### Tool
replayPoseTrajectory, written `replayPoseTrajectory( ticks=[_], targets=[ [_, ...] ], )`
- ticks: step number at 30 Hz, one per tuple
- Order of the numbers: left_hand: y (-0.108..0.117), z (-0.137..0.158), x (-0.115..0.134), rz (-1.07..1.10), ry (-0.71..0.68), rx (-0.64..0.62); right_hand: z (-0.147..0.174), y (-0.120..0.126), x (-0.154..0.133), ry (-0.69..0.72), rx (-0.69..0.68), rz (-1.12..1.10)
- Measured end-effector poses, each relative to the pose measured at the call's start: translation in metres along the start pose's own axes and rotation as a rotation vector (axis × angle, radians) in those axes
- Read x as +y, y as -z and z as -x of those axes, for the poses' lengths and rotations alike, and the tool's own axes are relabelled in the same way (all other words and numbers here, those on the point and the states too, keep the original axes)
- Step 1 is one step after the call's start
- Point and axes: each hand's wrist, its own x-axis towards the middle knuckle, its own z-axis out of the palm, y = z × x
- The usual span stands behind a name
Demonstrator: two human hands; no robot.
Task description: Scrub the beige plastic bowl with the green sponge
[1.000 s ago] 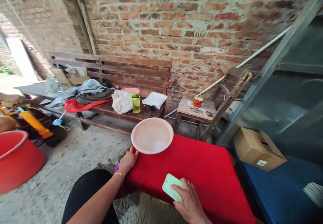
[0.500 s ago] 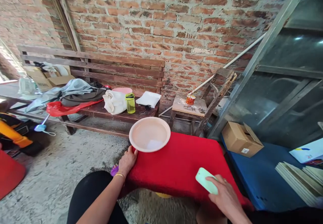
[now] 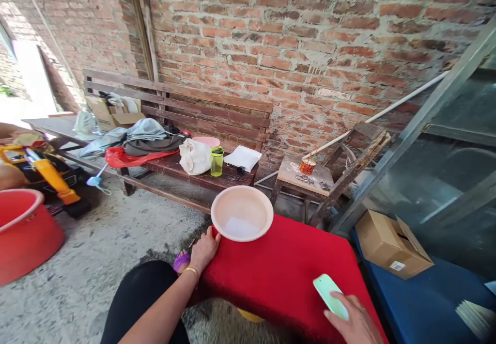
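My left hand (image 3: 205,251) grips the left edge of the red cloth (image 3: 282,277) that covers a low table, its fingers bent over the edge just below the basin. A pale pink basin (image 3: 220,215) with clear water in it stands at the cloth's far left corner. At the near right, my right hand (image 3: 351,315) is closed around a mint-green brush (image 3: 327,290), an oblong with a small hole at its far end. Its underside lies against or just above the cloth and is hidden.
Beyond the table, a wooden bench (image 3: 170,166) holds clothes, a white bag, a green bottle (image 3: 217,161) and a white dish. A chair (image 3: 298,178) bears a red cup. To the right is a cardboard box (image 3: 391,243) on a blue surface; a red tub (image 3: 34,240) stands left.
The view has swung left, showing more of the red tub. My right hand has moved slightly nearer to me with the brush. My left hand keeps its place at the cloth's edge.
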Motion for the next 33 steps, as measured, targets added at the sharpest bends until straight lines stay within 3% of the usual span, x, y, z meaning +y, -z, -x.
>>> replayPoseTrajectory(
  ticks=[5,9,12,14,17,20,23,25,30,33],
  targets=[
    [0.001,0.001,0.001,-0.028,0.005,0.017,-0.037,-0.046,-0.125,0.184,-0.046,-0.004],
    [0.002,0.0,0.0,-0.034,0.02,-0.013,-0.041,-0.073,-0.181,0.21,-0.08,0.004],
    [0.003,0.001,0.0,-0.029,0.007,-0.005,-0.039,-0.083,-0.181,0.201,-0.082,-0.006],
    [0.004,0.002,-0.001,-0.027,-0.002,0.001,-0.041,-0.082,-0.16,0.191,-0.077,-0.023],
    [0.005,0.003,0.0,-0.015,-0.007,-0.012,-0.044,-0.07,-0.096,0.118,-0.035,-0.078],
    [0.006,0.004,0.001,-0.01,0.008,-0.025,-0.043,-0.049,-0.023,-0.065,0.076,-0.113],
    [0.006,0.004,0.002,-0.01,0.019,-0.035,-0.04,-0.035,0.006,-0.211,0.2,-0.074],
    [0.006,0.004,0.002,-0.01,0.016,-0.039,-0.042,-0.037,-0.015,-0.186,0.195,-0.121],
    [0.004,0.001,0.0,-0.012,0.01,-0.051,-0.057,-0.075,-0.134,0.084,0.026,-0.19],
    [0.002,-0.002,0.0,-0.025,0.006,-0.07,-0.065,-0.086,-0.16,0.153,-0.014,-0.134]
  ],
)
